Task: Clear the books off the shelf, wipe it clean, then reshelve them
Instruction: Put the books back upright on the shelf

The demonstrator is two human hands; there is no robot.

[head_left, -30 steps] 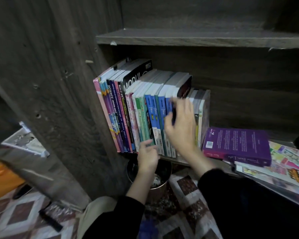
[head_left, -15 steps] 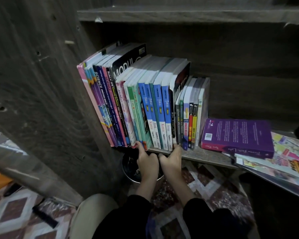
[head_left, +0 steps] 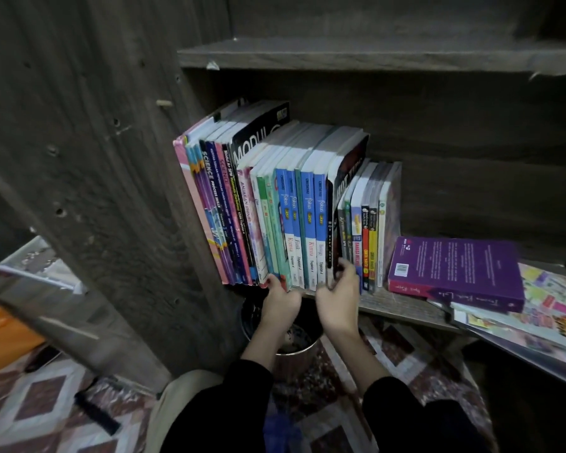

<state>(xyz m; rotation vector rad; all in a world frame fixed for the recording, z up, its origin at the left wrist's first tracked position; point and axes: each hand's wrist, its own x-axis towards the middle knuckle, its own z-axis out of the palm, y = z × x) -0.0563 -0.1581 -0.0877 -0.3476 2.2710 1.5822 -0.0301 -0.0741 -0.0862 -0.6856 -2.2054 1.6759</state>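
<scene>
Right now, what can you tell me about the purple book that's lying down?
The purple book is a thick paperback lying flat, back cover up, with small white print and a white barcode label at one corner. Its spine faces us with white writing. Its left end sits on the wooden shelf; its right end rests on colourful magazines. It lies right of the upright books; whether they touch is unclear. Neither the left hand nor the right hand touches it.
</scene>
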